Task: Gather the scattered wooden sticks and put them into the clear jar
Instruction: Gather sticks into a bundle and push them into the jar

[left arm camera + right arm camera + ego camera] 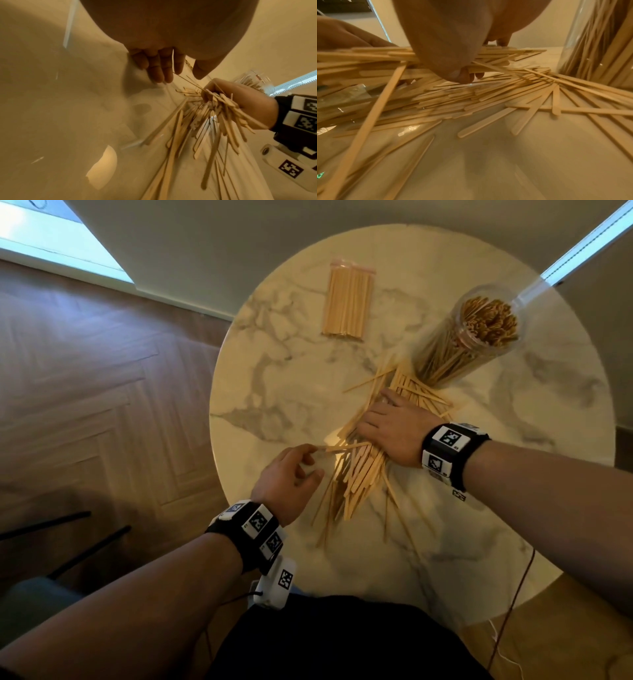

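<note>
Wooden sticks (359,474) lie scattered in a pile mid-table on the round marble table (274,378). The clear jar (472,337) stands upright at the back right, packed with sticks, its base touching the pile. My right hand (387,422) is down on the pile; in the left wrist view my right hand (240,102) curls round a bundle of sticks (221,100). My left hand (310,453), at the pile's left end, pinches one thin stick (330,447) between thumb and forefinger. The jar (599,40) rises just right of the grasped bundle (368,56).
A clear zip bag of sticks (347,302) lies flat at the back of the table. The table's left edge (214,419) drops to a wooden floor. Dark chair legs (85,546) show at lower left. A thin cable (513,597) hangs off the near right rim.
</note>
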The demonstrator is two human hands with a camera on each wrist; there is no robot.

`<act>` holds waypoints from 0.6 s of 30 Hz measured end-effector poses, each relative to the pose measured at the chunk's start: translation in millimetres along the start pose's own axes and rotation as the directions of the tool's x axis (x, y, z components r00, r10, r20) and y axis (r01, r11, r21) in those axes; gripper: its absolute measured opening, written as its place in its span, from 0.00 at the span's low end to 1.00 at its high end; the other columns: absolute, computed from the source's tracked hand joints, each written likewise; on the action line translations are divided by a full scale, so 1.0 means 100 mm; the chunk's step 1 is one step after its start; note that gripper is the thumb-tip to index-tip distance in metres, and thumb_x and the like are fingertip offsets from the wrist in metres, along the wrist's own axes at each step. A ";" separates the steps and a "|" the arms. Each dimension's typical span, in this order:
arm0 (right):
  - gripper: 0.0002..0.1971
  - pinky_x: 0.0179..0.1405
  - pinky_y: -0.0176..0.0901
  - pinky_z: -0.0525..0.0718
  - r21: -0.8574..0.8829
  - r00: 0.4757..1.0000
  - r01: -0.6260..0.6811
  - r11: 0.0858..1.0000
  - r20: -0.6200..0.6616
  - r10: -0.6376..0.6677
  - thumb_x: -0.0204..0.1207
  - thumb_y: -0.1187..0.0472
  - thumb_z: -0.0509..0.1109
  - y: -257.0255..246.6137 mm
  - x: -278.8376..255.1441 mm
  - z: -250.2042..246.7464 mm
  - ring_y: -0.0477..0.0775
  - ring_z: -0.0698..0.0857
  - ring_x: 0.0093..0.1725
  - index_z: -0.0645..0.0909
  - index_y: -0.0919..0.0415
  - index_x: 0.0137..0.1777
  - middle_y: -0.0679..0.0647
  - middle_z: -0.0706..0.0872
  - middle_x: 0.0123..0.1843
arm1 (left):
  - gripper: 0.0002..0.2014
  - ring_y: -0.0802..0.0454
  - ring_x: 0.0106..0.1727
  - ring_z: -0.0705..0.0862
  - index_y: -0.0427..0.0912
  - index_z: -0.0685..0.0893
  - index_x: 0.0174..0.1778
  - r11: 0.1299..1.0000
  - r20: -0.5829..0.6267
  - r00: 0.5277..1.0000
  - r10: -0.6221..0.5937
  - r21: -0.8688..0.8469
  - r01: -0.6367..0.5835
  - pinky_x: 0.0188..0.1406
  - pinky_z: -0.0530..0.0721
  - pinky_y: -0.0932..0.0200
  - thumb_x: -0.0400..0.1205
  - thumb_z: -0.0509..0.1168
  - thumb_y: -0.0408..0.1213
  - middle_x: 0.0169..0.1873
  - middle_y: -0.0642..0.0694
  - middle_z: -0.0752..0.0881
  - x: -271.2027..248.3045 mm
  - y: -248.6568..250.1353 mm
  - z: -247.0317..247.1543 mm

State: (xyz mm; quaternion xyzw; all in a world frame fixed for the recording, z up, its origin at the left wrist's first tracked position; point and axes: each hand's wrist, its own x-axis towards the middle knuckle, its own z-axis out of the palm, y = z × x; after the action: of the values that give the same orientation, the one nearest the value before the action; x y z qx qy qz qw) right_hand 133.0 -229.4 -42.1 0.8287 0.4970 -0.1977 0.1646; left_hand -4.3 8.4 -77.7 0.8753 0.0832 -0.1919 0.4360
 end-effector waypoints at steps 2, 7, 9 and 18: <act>0.22 0.87 0.71 0.54 0.018 1.000 0.015 1.000 -0.017 -0.015 0.80 0.60 0.58 0.01 -0.02 -0.01 0.57 0.80 0.73 0.75 0.48 0.74 0.50 0.84 0.68 | 0.24 0.62 0.49 0.82 0.57 0.78 0.75 0.998 0.002 1.000 -0.026 -0.064 0.026 0.55 0.86 0.51 0.82 0.66 0.56 0.56 0.63 0.82 0.00 0.00 0.00; 0.23 0.85 0.67 0.58 -0.004 0.998 0.056 0.998 -0.043 -0.056 0.82 0.59 0.62 0.08 -0.08 -0.09 0.58 0.81 0.72 0.78 0.46 0.76 0.50 0.86 0.68 | 0.32 0.62 0.49 0.84 0.59 0.77 0.76 0.989 0.006 0.999 -0.039 -0.144 0.039 0.54 0.88 0.50 0.78 0.62 0.67 0.56 0.63 0.84 -0.02 0.02 0.02; 0.21 0.83 0.61 0.65 -0.040 0.999 0.040 0.998 -0.007 -0.041 0.83 0.57 0.61 0.12 -0.07 -0.17 0.56 0.81 0.71 0.77 0.45 0.75 0.48 0.86 0.68 | 0.30 0.61 0.49 0.85 0.61 0.75 0.77 0.987 0.012 0.999 -0.047 -0.153 0.049 0.54 0.88 0.49 0.79 0.64 0.65 0.56 0.63 0.85 -0.03 -0.01 0.02; 0.10 0.51 0.54 0.87 0.009 0.998 0.030 1.000 0.048 -0.031 0.85 0.47 0.64 0.10 -0.10 -0.60 0.56 0.88 0.49 0.82 0.47 0.60 0.47 0.87 0.49 | 0.30 0.57 0.60 0.86 0.61 0.78 0.75 0.951 0.009 0.996 -0.091 -0.297 0.090 0.64 0.86 0.45 0.80 0.57 0.71 0.59 0.58 0.87 0.01 0.03 0.02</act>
State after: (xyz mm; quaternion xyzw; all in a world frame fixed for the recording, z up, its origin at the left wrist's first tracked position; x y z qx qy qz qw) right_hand 147.9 -213.3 15.9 0.8167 0.5047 -0.2222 0.1703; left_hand -2.7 5.3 -77.2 0.7954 0.1523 -0.1949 0.5533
